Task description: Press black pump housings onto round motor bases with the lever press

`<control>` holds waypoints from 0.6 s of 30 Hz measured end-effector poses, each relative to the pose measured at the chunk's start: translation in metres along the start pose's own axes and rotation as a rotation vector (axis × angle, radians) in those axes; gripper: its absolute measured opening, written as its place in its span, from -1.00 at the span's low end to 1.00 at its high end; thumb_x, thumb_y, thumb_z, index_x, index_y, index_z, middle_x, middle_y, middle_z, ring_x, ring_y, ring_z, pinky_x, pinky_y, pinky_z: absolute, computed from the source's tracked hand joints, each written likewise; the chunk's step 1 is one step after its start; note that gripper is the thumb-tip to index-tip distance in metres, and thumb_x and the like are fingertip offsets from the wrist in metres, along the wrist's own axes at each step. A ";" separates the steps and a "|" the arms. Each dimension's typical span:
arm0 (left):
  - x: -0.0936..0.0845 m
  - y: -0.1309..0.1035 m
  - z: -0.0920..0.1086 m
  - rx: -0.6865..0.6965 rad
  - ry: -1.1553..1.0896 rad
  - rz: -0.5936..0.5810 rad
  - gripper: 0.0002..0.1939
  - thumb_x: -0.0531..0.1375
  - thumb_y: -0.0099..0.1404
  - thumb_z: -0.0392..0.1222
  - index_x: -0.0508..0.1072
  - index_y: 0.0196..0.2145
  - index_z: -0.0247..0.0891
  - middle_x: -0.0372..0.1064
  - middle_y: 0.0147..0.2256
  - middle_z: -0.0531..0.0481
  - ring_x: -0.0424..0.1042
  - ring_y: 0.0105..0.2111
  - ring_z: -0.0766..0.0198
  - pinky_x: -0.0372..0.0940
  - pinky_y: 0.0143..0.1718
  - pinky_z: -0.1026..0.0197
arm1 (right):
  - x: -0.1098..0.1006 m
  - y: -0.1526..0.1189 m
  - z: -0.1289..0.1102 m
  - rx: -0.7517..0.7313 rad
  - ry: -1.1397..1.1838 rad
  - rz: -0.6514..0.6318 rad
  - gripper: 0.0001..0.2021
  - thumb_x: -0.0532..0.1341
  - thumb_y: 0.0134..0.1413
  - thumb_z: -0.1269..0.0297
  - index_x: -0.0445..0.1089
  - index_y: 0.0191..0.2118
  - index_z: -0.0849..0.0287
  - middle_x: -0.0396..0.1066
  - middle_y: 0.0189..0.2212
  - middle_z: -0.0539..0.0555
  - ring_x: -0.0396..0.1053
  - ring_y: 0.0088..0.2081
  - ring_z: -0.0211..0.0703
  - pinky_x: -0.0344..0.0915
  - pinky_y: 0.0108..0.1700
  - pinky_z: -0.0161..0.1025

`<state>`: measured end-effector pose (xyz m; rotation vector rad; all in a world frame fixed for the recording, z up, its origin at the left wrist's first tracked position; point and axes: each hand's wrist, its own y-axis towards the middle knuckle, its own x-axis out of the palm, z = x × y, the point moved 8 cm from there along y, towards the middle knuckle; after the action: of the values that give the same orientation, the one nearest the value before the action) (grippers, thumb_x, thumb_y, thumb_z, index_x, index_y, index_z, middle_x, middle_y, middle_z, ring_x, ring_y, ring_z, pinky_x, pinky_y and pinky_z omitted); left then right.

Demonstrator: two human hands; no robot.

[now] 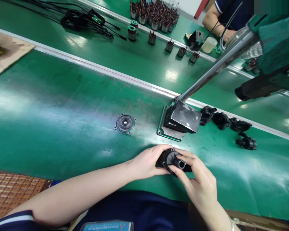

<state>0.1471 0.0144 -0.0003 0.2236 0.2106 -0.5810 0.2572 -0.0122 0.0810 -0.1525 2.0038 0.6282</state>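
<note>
Close to the bench's front edge, both my hands hold a black pump housing (172,158) with a round face and a short pipe stub turned toward me. My left hand (148,162) wraps round its left side. With thumb and fingers, my right hand (197,175) grips the round face beside the stub. Beyond them to the left, a round black cover with a green ring (125,124) lies flat on the green bench. A dark metal block fixture (183,117) stands just past my hands.
A steel post (214,64) rises from the fixture to a green press head (274,54). Several black housings (221,120) lie at right. Across the rail are copper-wound motor cores (156,16), black cables (86,19) and a co-worker's arm (213,24). A wooden board (9,51) lies at left.
</note>
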 end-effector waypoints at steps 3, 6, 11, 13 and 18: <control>0.001 -0.001 0.007 0.106 0.019 -0.024 -0.32 0.31 0.22 -0.16 0.11 0.21 -0.14 0.25 0.16 -0.20 0.29 0.17 0.06 0.25 0.18 0.02 | 0.001 -0.001 0.001 0.031 0.010 0.012 -0.72 0.27 0.03 0.26 0.28 -0.15 0.24 0.39 -0.09 0.06 0.39 -0.01 -0.44 0.41 0.01 -0.49; 0.007 -0.002 0.009 0.184 0.074 -0.042 -0.46 0.28 0.25 -0.18 0.23 0.15 -0.08 0.26 0.14 -0.16 0.29 0.16 0.09 0.25 0.17 0.04 | 0.005 -0.005 0.001 0.083 0.019 0.044 -0.73 0.24 0.06 0.19 0.23 -0.19 0.23 0.40 -0.11 0.05 0.42 -0.05 -0.46 0.42 -0.06 -0.51; 0.002 -0.003 0.018 0.192 0.181 0.029 -0.40 0.37 0.10 -0.21 0.30 0.08 -0.08 0.34 0.06 -0.14 0.40 0.04 0.09 0.35 0.06 0.07 | 0.000 0.001 0.007 0.055 0.050 0.003 -0.63 0.22 0.06 0.08 0.23 -0.09 0.20 0.40 -0.10 0.02 0.44 -0.08 -0.46 0.44 -0.10 -0.52; -0.015 0.001 0.040 0.226 0.223 0.081 -0.38 0.39 0.05 -0.19 0.32 0.07 -0.08 0.38 0.02 -0.12 0.43 0.01 0.09 0.37 0.03 0.08 | -0.028 0.014 0.010 0.002 0.056 -0.024 -0.48 0.24 -0.01 -0.02 0.24 0.01 0.18 0.37 -0.04 0.05 0.41 -0.01 -0.41 0.45 -0.04 -0.48; -0.070 0.049 0.104 0.261 0.269 0.213 -0.41 0.41 0.03 -0.17 0.34 0.01 -0.11 0.42 -0.02 -0.03 0.43 -0.01 0.14 0.31 0.08 0.10 | -0.217 0.067 0.013 0.086 0.020 0.637 -0.57 0.11 0.14 0.12 0.29 -0.02 0.39 0.33 -0.04 0.22 0.40 -0.01 -0.39 0.38 0.04 -0.48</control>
<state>0.1315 0.0632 0.1243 0.5719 0.3664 -0.3638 0.3525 0.0186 0.2855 0.5551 2.0908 0.9314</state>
